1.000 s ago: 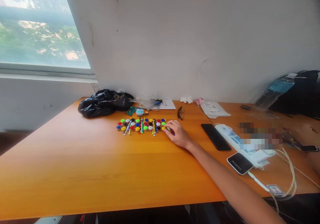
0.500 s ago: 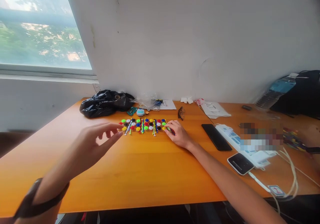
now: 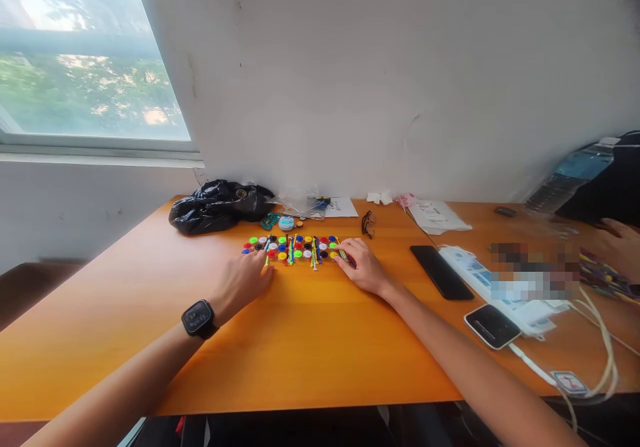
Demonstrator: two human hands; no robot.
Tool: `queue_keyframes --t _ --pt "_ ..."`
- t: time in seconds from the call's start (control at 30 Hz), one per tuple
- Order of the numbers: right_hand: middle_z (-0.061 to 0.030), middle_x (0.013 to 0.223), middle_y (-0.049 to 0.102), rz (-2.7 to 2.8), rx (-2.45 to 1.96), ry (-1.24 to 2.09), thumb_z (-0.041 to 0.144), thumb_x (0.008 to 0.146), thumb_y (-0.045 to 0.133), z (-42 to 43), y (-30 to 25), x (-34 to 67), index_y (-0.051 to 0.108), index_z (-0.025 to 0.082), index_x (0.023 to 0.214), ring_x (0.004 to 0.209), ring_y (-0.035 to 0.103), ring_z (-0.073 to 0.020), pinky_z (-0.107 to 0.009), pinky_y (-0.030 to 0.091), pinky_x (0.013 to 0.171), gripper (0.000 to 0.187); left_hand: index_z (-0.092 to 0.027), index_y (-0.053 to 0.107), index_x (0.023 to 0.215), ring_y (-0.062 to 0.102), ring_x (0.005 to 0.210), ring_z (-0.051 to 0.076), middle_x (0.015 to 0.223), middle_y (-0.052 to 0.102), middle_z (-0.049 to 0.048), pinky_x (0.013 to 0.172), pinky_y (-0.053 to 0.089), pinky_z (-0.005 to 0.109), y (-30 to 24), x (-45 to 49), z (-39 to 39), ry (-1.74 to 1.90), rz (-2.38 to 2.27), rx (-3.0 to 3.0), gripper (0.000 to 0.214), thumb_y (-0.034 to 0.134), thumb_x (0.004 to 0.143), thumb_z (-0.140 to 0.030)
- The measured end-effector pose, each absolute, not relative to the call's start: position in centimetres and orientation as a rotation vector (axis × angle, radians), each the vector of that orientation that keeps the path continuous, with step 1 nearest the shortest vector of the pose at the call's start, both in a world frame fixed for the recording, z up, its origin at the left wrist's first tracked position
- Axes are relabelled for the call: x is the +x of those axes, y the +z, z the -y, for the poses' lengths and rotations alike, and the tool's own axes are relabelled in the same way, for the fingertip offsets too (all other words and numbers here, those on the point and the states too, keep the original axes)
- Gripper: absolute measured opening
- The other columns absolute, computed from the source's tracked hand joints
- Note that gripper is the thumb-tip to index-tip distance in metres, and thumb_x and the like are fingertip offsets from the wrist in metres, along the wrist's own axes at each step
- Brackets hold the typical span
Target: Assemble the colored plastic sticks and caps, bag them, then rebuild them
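Note:
On the wooden table, round coloured discs [image 3: 299, 254] in red, green, white, black, blue and yellow lie in neat rows. Between the disc groups, thin coloured plastic sticks with knobbed ends [image 3: 291, 250] lie in bundles pointing away from me. My left hand [image 3: 245, 277], with a black watch on its wrist, has its thumb and fingers around the leftmost bundle and partly covers it. At the right end of the rows, my right hand [image 3: 364, 268] rests with fingers curled on another bundle of sticks, whose ends show beside the fingertips.
A black plastic bag [image 3: 215, 207] lies behind the rows, glasses [image 3: 369, 224] to their right. Farther right are a phone [image 3: 441, 272], a white power strip [image 3: 480, 280], a white-edged device [image 3: 493, 326] and cables. Another person's hand [image 3: 620, 247] is at the far right.
My left hand has come down and right, from raised beside the discs to the leftmost stick bundle. Blue and red discs now show at the left end. My right hand stays on its bundle.

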State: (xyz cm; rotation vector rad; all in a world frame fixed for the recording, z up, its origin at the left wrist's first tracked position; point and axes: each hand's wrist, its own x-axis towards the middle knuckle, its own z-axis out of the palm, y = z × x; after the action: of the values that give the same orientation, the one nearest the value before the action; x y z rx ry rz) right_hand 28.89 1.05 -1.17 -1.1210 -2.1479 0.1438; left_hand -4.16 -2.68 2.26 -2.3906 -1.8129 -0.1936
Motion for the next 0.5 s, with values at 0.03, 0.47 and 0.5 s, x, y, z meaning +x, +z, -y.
queue_keyframes --t 0.03,0.47,0.5 --pt "-0.0100 0.113 0.072 2.145 -1.118 0.140 0.029 0.101 0.064 -1.0 -1.1 28.9 0.072 0.024 0.117 0.109 0.063 -0.0283 -0.045 0.051 0.098 0.019 -0.017 0.064 0.096 0.072 0.080 0.031 0.086 0.073 0.0124 0.063 0.040 0.036 2.3 -4.0 2.5 -0.156 1.809 -2.379 0.027 0.044 0.102 -0.034" --pt "-0.0089 0.110 0.072 2.145 -1.108 0.153 0.027 0.099 0.066 -1.2 -1.3 28.9 0.072 0.024 0.109 0.106 0.062 -0.0275 -0.044 0.051 0.096 0.012 -0.012 0.070 0.087 0.073 0.085 0.032 0.090 0.074 0.0196 0.069 0.045 0.036 1.6 -3.8 0.7 0.024 1.761 -2.401 0.032 0.042 0.099 -0.022" --pt "-0.0088 0.110 0.072 2.146 -1.108 0.151 0.027 0.099 0.065 -1.2 -1.3 29.0 0.072 0.024 0.109 0.106 0.062 -0.0275 -0.044 0.051 0.096 0.012 -0.012 0.071 0.087 0.073 0.084 0.033 0.089 0.073 0.0198 0.068 0.044 0.036 1.5 -3.9 0.6 0.027 1.763 -2.399 0.032 0.042 0.098 -0.021"
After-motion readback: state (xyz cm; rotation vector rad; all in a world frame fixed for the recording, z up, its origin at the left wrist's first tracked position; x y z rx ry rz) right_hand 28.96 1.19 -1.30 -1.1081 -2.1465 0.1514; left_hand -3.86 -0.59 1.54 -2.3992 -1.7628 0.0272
